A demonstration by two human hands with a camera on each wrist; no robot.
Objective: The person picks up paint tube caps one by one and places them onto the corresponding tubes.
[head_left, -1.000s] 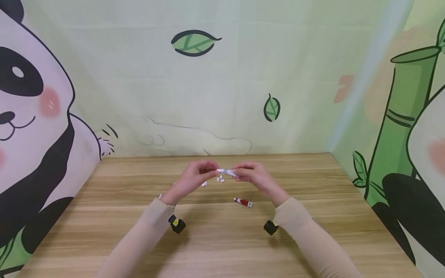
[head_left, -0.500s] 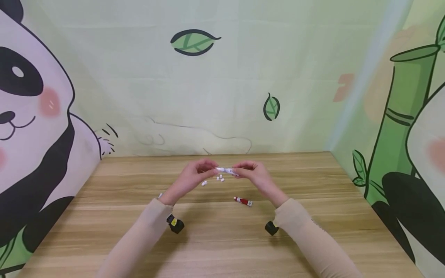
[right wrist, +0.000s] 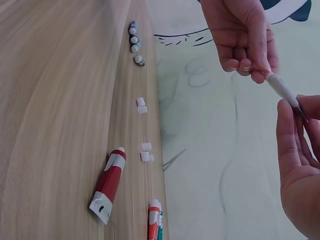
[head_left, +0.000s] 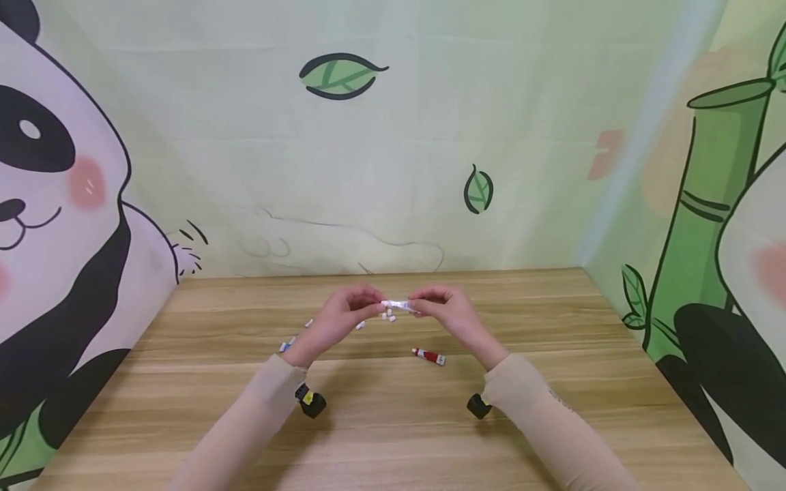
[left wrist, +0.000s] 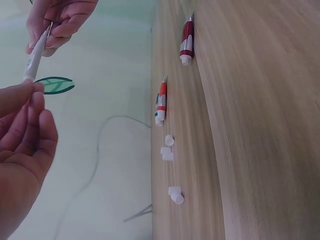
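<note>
A small white paint tube (head_left: 398, 305) is held up between my hands, above the wooden table. My left hand (head_left: 344, 310) pinches its cap end between thumb and forefinger; the cap itself is mostly hidden there. At the flat tail end, the thumb and fingers of my right hand (head_left: 451, 310) pinch the tube. The right wrist view shows the tube (right wrist: 283, 90) tilted, its crimped tail between the right fingers. Below on the table lie several loose white caps (right wrist: 145, 152), and a red paint tube (head_left: 428, 356) rests nearer me.
Several more tubes (right wrist: 134, 45) lie in a row on the left, partly behind my left wrist in the head view. An orange tube (left wrist: 162, 97) and a green tube (right wrist: 160, 227) lie side by side. A panda-printed cloth (head_left: 368, 170) hangs behind the table (head_left: 393, 436).
The white tube has turned a little, with its printed marks giving way to a bright glare. Both hands stay nearly in place, and more tubes show beside my left wrist.
</note>
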